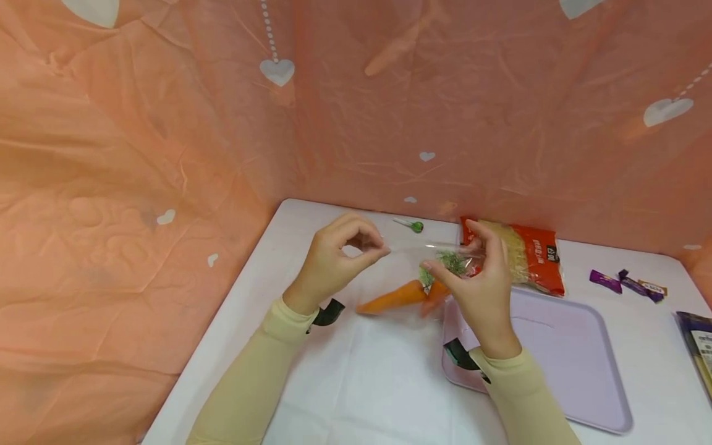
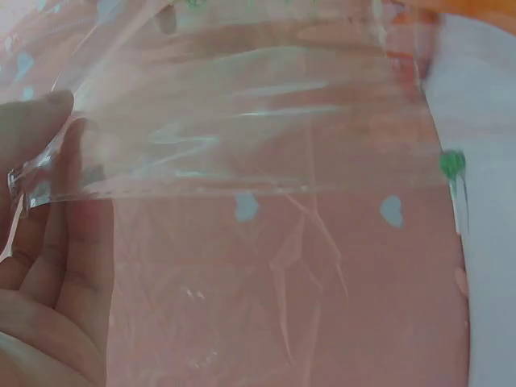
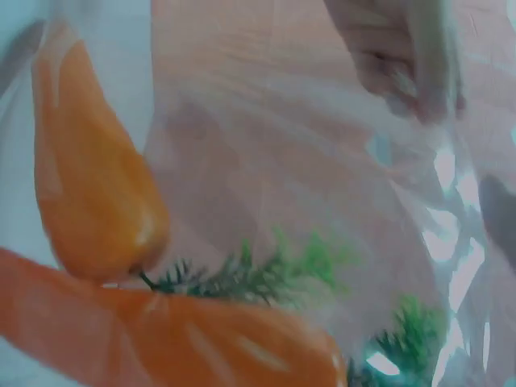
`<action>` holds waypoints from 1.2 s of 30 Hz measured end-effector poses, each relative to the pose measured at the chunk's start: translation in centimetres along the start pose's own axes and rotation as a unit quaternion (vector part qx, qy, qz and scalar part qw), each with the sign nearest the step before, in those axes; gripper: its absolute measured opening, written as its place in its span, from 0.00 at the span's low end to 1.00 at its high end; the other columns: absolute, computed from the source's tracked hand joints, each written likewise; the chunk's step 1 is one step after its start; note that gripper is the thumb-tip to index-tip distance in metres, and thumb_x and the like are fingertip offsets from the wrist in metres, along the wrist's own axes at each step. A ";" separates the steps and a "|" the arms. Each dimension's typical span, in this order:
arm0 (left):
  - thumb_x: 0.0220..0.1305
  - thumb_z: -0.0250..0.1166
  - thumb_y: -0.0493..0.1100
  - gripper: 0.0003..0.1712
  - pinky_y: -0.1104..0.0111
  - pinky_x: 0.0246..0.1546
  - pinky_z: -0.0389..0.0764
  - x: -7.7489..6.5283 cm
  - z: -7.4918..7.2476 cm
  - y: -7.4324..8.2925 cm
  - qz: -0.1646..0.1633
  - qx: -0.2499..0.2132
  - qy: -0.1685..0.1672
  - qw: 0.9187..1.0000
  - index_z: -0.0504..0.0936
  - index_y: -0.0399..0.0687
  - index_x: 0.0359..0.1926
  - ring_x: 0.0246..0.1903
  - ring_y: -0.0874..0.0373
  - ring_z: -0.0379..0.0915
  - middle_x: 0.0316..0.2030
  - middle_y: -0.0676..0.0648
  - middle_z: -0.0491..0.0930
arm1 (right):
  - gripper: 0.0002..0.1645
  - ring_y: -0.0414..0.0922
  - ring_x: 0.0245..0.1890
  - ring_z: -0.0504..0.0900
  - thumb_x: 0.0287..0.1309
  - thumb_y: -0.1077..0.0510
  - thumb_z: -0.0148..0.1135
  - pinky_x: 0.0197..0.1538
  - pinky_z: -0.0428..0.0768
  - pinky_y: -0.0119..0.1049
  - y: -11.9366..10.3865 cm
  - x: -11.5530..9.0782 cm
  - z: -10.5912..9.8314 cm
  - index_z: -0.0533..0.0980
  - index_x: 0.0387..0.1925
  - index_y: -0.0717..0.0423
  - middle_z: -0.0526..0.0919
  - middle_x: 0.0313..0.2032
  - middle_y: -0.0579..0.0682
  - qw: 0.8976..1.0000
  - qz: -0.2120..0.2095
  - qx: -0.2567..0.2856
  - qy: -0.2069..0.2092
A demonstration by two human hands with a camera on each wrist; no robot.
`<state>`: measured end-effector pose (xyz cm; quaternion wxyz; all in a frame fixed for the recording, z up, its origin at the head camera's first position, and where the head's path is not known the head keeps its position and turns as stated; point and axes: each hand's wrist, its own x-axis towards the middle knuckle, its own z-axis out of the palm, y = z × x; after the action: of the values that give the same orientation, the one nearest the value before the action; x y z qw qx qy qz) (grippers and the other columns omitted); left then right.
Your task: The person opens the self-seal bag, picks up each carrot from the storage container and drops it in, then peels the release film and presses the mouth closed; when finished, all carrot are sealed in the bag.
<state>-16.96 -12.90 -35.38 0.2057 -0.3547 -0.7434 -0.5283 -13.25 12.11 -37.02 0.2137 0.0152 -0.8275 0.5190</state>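
Between my two hands stretches a clear plastic bag [image 2: 242,121], its film wrinkled and shiny. My left hand [image 1: 328,256] pinches one side of its edge between thumb and fingers. The other side is held in my right hand [image 1: 486,290], whose thumb and forefinger stand apart in the head view. An orange carrot [image 1: 392,300] with green leafy tops lies below the hands. A second carrot [image 3: 201,339] shows through the film beside it in the right wrist view. Whether the carrots are inside the bag or behind it, I cannot tell.
A lilac tray [image 1: 562,358] lies on the right, with a red pasta packet [image 1: 536,259] behind it. A green lollipop [image 1: 416,226] lies at the back edge. Purple wrapped candies [image 1: 605,281] and a dark packet [image 1: 698,340] lie farther right. Orange sheeting surrounds the white table.
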 end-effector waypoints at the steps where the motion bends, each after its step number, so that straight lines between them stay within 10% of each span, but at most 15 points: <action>1: 0.57 0.76 0.37 0.09 0.69 0.38 0.85 0.0 0.1 0.2 0.009 0.000 0.000 1.000 0.83 0.49 0.36 0.37 0.63 0.79 0.37 0.54 0.81 | 0.52 0.43 0.41 0.68 0.40 0.49 0.85 0.36 0.67 0.29 -0.1 -0.1 0.2 0.69 0.68 0.37 0.70 0.45 0.47 1.000 0.001 -0.007 0.011; 8: 0.58 0.75 0.37 0.08 0.70 0.37 0.85 0.3 0.0 0.4 0.025 -0.004 -0.002 1.000 0.84 0.48 0.36 0.35 0.64 0.80 0.35 0.53 0.83 | 0.40 0.43 0.36 0.67 0.41 0.50 0.84 0.33 0.65 0.29 -0.1 0.1 -0.2 0.77 0.58 0.43 0.71 0.39 0.44 1.000 0.001 0.004 0.026; 16: 0.59 0.74 0.36 0.11 0.66 0.39 0.86 0.1 -1.2 -1.2 -0.092 -0.039 0.009 0.995 0.85 0.50 0.42 0.36 0.59 0.84 0.39 0.52 0.85 | 0.23 0.39 0.46 0.84 0.58 0.49 0.73 0.44 0.84 0.24 1.6 1.6 -1.7 0.80 0.54 0.49 0.85 0.47 0.46 0.992 0.068 0.083 -0.064; 21: 0.62 0.72 0.39 0.11 0.64 0.41 0.87 -0.2 -1.2 -3.9 -0.186 -0.062 0.003 0.981 0.85 0.51 0.45 0.38 0.49 0.85 0.42 0.48 0.85 | 0.22 0.39 0.45 0.85 0.62 0.44 0.69 0.41 0.84 0.26 3.0 3.1 -1.5 0.80 0.54 0.47 0.86 0.46 0.46 0.986 0.114 0.068 -0.097; 27: 0.64 0.72 0.41 0.11 0.61 0.40 0.88 -1.5 -1.3 -7.6 -0.271 -0.028 -0.023 0.962 0.85 0.49 0.47 0.39 0.44 0.85 0.41 0.49 0.85 | 0.20 0.52 0.47 0.85 0.70 0.48 0.61 0.49 0.84 0.35 5.3 4.9 0.2 0.78 0.56 0.54 0.85 0.48 0.56 0.963 0.138 0.010 -0.233; 36: 0.65 0.70 0.45 0.16 0.56 0.49 0.86 -3.1 -1.2 -10.4 -0.368 0.042 -0.123 0.921 0.84 0.52 0.53 0.46 0.50 0.85 0.51 0.49 0.83 | 0.18 0.53 0.44 0.85 0.69 0.56 0.60 0.50 0.85 0.45 7.9 4.9 1.8 0.80 0.56 0.59 0.87 0.46 0.58 0.940 0.092 -0.130 -0.302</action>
<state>-22.69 -16.93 -43.72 -0.0815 -0.1091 -0.8627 -0.4870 -20.27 15.14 -42.62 -0.0947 0.0671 -0.9111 0.3956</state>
